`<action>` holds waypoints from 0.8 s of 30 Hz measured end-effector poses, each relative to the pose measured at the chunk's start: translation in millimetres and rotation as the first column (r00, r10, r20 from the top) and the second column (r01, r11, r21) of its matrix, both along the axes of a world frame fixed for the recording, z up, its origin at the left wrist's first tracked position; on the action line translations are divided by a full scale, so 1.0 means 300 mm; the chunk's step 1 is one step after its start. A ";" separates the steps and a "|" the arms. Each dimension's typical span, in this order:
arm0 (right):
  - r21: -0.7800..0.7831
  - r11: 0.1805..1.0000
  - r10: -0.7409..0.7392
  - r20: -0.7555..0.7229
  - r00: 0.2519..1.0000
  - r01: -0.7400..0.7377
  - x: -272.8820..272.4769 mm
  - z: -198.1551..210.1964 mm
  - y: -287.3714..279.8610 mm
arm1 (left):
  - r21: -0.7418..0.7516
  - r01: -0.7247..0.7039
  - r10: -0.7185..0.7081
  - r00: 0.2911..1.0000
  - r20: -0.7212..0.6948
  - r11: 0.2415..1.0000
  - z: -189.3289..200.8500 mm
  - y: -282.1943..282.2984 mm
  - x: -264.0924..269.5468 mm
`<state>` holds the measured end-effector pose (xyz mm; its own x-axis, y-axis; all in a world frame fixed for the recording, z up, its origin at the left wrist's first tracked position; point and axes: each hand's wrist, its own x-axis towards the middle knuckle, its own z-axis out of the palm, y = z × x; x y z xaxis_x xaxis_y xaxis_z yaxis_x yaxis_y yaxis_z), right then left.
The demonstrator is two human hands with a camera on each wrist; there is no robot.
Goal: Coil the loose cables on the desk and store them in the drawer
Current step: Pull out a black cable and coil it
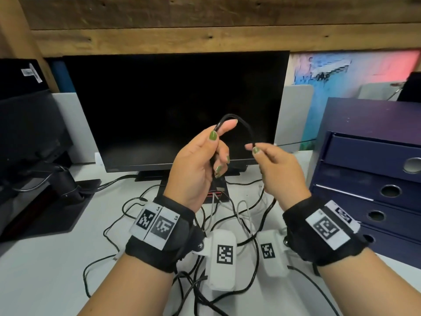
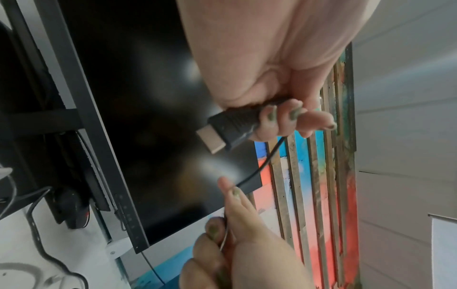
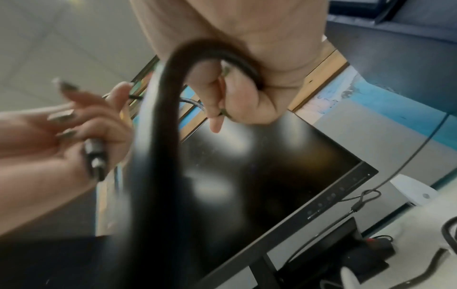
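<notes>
A black cable (image 1: 247, 127) arcs between both raised hands in front of the monitor. My left hand (image 1: 219, 135) pinches it between thumb and forefinger, and its lower fingers curl round the cable's black HDMI plug (image 2: 228, 127). My right hand (image 1: 252, 148) pinches the same cable (image 2: 262, 166) a short way along; from there it hangs down to the desk (image 1: 270, 208). More loose black cables (image 1: 107, 252) and white ones (image 1: 242, 210) lie tangled on the white desk under my wrists. The navy drawer unit (image 1: 376, 169) stands at the right; its top drawer looks slightly pulled out.
A dark monitor (image 1: 175, 110) stands right behind the hands, its stand (image 1: 218, 188) among the cables. A second black screen and arm (image 1: 34, 137) fill the left side. A wooden shelf (image 1: 205, 39) hangs overhead.
</notes>
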<state>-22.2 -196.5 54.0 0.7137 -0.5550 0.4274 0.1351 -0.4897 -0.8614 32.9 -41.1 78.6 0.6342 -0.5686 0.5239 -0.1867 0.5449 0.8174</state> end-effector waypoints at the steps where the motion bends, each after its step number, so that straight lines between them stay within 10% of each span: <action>1: -0.058 0.998 0.007 -0.043 0.999 -0.009 0.006 -0.010 0.010 | 0.007 0.004 -0.004 1.000 0.009 1.000 0.003 -0.008 0.001; 8: -0.313 0.895 0.184 -0.390 0.902 -0.318 0.011 -0.022 0.108 | 0.136 -0.217 0.181 0.954 0.240 0.967 -0.020 -0.073 0.018; 11: 0.141 0.911 0.412 -0.268 0.871 -0.387 -0.002 -0.032 0.117 | 0.175 -0.322 0.243 0.899 0.364 0.930 -0.033 -0.086 0.027; 16: 0.656 0.655 0.563 -0.092 0.821 -0.376 -0.021 -0.059 0.128 | 0.159 -0.301 0.226 0.902 0.367 0.940 -0.028 -0.068 0.042; 19: 0.570 0.746 0.509 -0.155 0.847 -0.344 -0.022 -0.063 0.116 | 0.189 -0.285 0.188 0.893 0.409 0.940 -0.017 -0.062 0.035; 24: -0.044 0.956 0.262 -0.316 0.912 -0.290 -0.034 -0.026 0.114 | 0.323 -0.329 0.128 0.849 0.513 0.887 -0.008 -0.051 0.030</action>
